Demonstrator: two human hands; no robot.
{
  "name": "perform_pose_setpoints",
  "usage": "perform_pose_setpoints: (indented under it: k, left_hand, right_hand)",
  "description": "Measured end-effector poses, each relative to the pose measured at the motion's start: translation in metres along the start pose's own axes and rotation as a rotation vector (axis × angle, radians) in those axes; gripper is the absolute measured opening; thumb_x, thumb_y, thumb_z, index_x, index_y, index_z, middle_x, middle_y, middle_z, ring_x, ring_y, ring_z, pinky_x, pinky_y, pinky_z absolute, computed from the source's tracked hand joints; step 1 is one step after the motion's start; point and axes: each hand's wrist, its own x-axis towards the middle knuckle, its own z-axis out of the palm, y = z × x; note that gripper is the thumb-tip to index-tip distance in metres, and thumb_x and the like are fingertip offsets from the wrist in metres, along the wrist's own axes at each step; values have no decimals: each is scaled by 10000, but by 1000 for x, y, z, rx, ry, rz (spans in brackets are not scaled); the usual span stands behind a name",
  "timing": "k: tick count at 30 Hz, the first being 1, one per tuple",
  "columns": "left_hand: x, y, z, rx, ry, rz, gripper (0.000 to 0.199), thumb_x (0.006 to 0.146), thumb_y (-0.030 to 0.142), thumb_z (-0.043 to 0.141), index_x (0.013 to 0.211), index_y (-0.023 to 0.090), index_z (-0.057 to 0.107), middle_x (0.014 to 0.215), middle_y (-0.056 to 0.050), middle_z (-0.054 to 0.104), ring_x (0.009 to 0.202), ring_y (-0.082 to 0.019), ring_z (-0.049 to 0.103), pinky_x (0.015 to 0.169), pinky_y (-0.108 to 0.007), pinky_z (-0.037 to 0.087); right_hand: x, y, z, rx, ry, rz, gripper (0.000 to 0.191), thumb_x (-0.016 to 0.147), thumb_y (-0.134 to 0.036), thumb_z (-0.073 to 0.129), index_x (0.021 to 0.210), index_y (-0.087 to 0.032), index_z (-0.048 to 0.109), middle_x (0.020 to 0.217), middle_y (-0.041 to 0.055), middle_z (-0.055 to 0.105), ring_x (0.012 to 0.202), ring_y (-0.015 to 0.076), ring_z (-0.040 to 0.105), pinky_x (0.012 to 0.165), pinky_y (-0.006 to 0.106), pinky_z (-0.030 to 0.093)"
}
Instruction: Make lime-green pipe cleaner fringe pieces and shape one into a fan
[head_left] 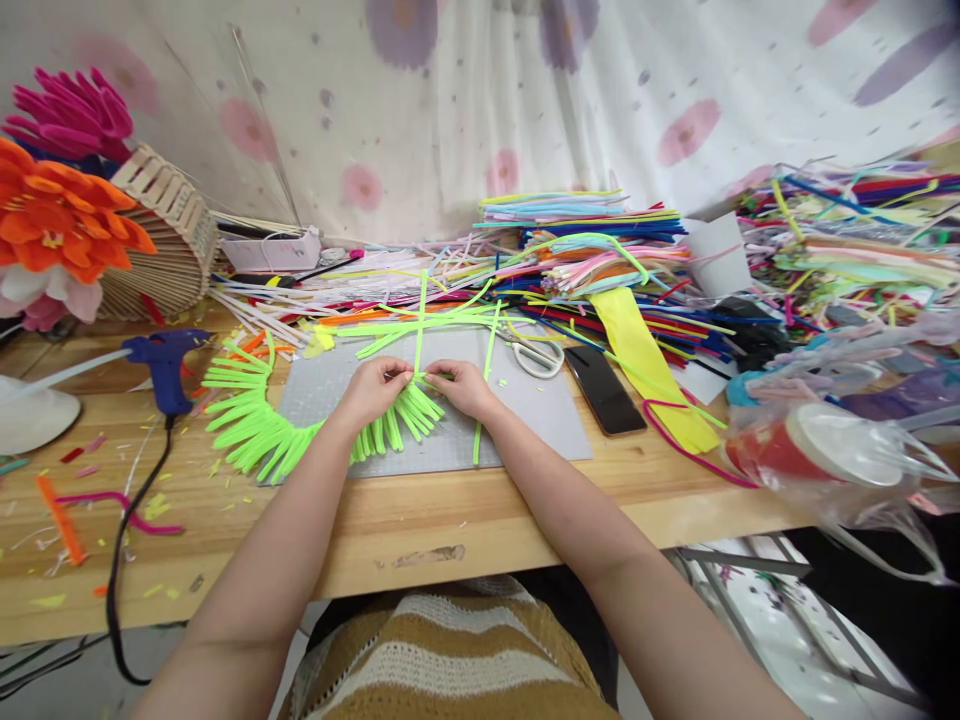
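Note:
A curved fringe of bright green pipe cleaners [251,430] lies across the grey cutting mat [517,430] and the wood to its left. My left hand [379,388] pinches its right end, fingers closed. Right beside it, my right hand [459,385] grips the same end with thumb and fingertips, around the base of one green pipe cleaner [421,320] that points away from me. The exact contact between the fingertips is too small to make out. A loose green pipe cleaner [489,350] runs behind and under my right hand.
White-handled scissors [538,358] and a black phone [606,390] lie to the right. At the left stand a blue glue gun [166,365] with its cord and orange flowers [60,215]. Bundles of coloured pipe cleaners [592,265] line the back; a bagged cup [832,445] stands far right.

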Motion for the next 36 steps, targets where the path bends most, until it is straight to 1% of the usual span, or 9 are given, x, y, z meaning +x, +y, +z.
perform_pose_setpoints:
  k: [6, 11, 15, 19, 24, 26, 28, 33, 36]
  left_hand:
    - [-2, 6, -2, -68, -11, -50, 290, 651, 386, 596, 793, 146, 675, 789, -41, 694, 701, -159, 603, 649, -259, 457]
    - [-1, 8, -2, -75, 22, 11, 317, 643, 413, 618, 818, 152, 661, 825, -44, 688, 745, -162, 598, 689, -264, 453]
    - [2, 5, 0, -64, 164, -38, 237, 667, 384, 588, 726, 159, 632, 720, -14, 658, 665, -137, 562, 648, -250, 434]
    - [5, 1, 3, -67, 275, -65, 229, 699, 376, 554, 735, 156, 605, 703, -11, 625, 639, -125, 533, 636, -249, 413]
    - [-1, 10, 7, 81, 366, 45, 177, 762, 342, 506, 761, 172, 558, 779, -27, 601, 729, -139, 534, 675, -254, 400]
    - [-4, 16, 8, 130, 363, 112, 153, 784, 323, 486, 787, 181, 542, 822, -32, 586, 772, -139, 530, 670, -242, 395]
    - [-7, 22, 8, 154, 327, 145, 165, 809, 335, 462, 809, 186, 534, 845, -31, 581, 763, -133, 524, 643, -233, 382]
    - [-6, 29, 9, 363, 204, 71, 331, 847, 448, 403, 655, 198, 505, 617, -1, 535, 589, -137, 471, 549, -254, 283]
    - [-4, 31, 12, 550, 276, 74, 358, 847, 422, 427, 574, 194, 468, 566, -15, 508, 567, -146, 455, 538, -271, 222]
  right_hand:
    - [0, 1, 0, 28, -17, -7, 167, 753, -291, 544, 762, -144, 622, 658, -16, 604, 541, 72, 522, 574, 197, 406]
    - [0, -1, 3, -16, 25, -18, 220, 798, -347, 502, 781, -156, 611, 672, -14, 601, 577, 81, 528, 584, 195, 397]
    - [-4, -9, 3, -156, -36, -77, 329, 886, -364, 352, 765, -165, 584, 622, -16, 560, 595, 91, 505, 601, 199, 366]
    - [-9, -17, 2, -344, -94, -93, 265, 896, -332, 369, 801, -180, 564, 618, -18, 545, 610, 98, 484, 624, 202, 334]
    - [-10, -22, 2, -380, -113, -78, 351, 913, -395, 309, 741, -176, 522, 677, 11, 567, 654, 112, 494, 641, 220, 323]
    - [-10, -22, 1, -323, -131, -73, 404, 924, -418, 239, 755, -180, 518, 688, 11, 567, 670, 114, 503, 649, 221, 331]
    - [-9, -20, 1, -332, -127, -72, 374, 915, -421, 278, 747, -182, 510, 700, 10, 565, 671, 114, 495, 642, 220, 329]
    - [-8, -16, 1, -422, -90, -96, 254, 883, -348, 399, 695, -187, 456, 658, -6, 512, 627, 111, 436, 617, 223, 313]
    - [-9, -15, 4, -331, -68, -120, 255, 882, -347, 387, 686, -189, 429, 639, -19, 474, 621, 106, 421, 624, 225, 331]
